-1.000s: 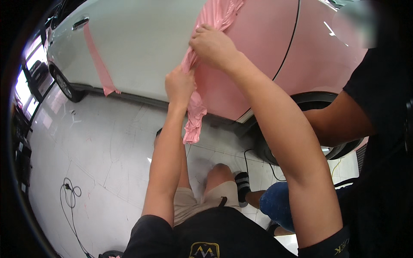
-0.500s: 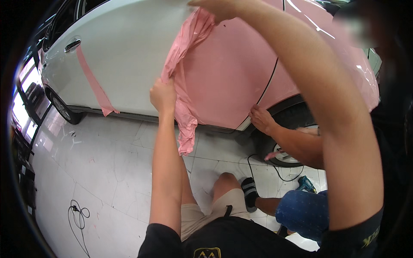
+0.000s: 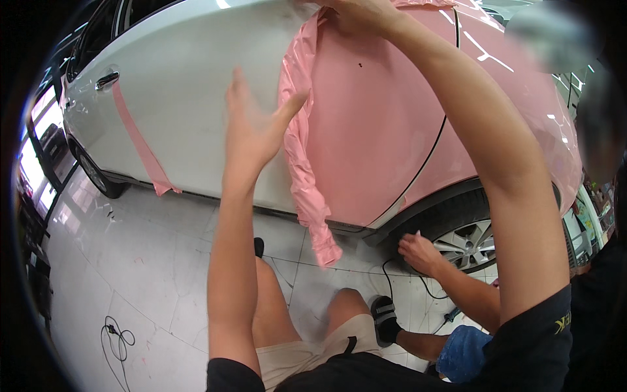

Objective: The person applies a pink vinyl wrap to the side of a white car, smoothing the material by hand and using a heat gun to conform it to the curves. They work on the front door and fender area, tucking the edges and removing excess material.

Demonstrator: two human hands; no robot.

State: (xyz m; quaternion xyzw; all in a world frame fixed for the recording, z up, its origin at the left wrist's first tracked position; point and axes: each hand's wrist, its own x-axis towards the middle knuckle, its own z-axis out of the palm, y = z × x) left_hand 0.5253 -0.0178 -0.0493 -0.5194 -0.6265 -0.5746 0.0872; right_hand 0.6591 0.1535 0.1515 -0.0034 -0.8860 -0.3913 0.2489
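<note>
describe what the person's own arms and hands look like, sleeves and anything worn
Both forearms are bare from the short sleeves down, with no gloves, watch or rings to be seen on the left hand or the right hand. The sleeves belong to a black T-shirt; the right sleeve has small yellow lettering near its hem. The left hand is blurred by motion, so fine detail there is unclear.

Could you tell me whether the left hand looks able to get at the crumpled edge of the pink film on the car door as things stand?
Probably yes. The left hand is open beside the bunched pink film, thumb almost at it, with nothing between them. The right hand grips the film higher up.
</note>
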